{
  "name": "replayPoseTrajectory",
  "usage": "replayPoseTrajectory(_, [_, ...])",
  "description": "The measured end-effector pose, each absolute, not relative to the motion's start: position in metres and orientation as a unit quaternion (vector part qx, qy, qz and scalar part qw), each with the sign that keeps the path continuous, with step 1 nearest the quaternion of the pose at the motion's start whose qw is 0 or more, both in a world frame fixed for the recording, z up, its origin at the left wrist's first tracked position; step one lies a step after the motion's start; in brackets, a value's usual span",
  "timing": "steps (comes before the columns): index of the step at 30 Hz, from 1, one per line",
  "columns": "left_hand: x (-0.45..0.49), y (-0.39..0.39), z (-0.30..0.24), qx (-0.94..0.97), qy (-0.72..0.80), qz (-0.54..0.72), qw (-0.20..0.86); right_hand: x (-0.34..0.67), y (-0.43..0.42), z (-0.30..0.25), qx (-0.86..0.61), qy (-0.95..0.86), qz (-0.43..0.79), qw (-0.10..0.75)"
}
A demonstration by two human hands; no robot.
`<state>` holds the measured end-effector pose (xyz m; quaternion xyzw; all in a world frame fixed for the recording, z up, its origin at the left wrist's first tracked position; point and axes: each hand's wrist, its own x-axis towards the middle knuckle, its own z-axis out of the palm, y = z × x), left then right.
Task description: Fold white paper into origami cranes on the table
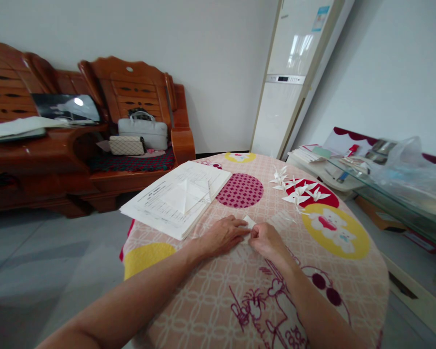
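Note:
My left hand lies on the round table's patterned cloth, fingers extended and pressing on a small white folded paper. My right hand sits just to its right, fingers curled and pinching the same paper's edge. Most of the paper is hidden under the two hands. Several finished white paper cranes stand on the cloth beyond my right hand.
A stack of printed sheets with folded white paper on top lies at the table's left. A wooden sofa with bags stands behind. A white floor air conditioner is at the back; a glass-topped cabinet with clutter is to the right.

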<state>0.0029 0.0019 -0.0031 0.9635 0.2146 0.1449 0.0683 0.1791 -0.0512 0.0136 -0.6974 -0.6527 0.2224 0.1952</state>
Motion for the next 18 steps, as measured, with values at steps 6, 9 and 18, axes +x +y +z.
replayPoseTrajectory(6, [0.002,0.002,-0.005,0.961,0.222,0.147,0.079,0.209,-0.058,0.009,-0.738,-0.594,0.25,0.198])
replayPoseTrajectory(9, [0.002,0.002,-0.005,0.961,0.22,0.148,0.079,0.237,-0.064,0.011,-0.769,-0.541,0.272,0.206])
replayPoseTrajectory(18, [0.004,0.002,-0.005,0.962,0.219,0.148,0.067,0.245,-0.062,0.013,-0.68,-0.536,0.314,0.389])
